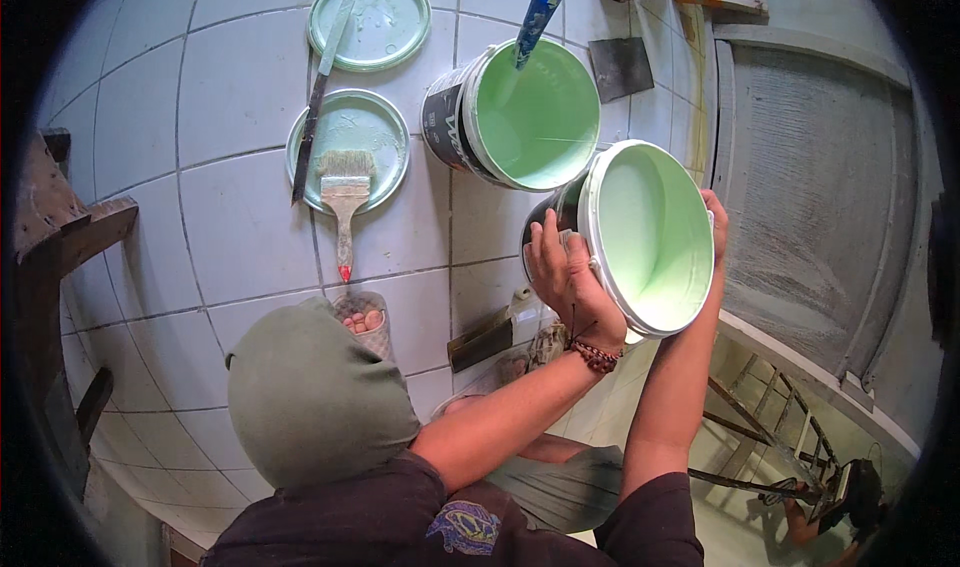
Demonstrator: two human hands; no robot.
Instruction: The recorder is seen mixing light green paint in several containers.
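Between my two hands is a white-rimmed paint bucket (650, 217), tilted with its mouth turned up and to the right. Pale green paint coats its inside. My left hand (572, 272), with a beaded bracelet at the wrist, is pressed against the bucket's near left side. My right hand (716, 225) grips its right side near the rim, fingers partly hidden. Just behind it on the left stands a second bucket (535, 127), its inside also pale green. A blue-handled tool (540, 22) leans in that one; its lower end is unclear.
Two paint-smeared lids (415, 22) lie on white floor tiles (240, 107); a flat stick (318, 102) crosses them. A wide paintbrush (345, 197) rests over the nearer lid (397, 182). A broad scraper (500, 332) lies near my foot (365, 320). A metal frame (770, 422) stands lower right.
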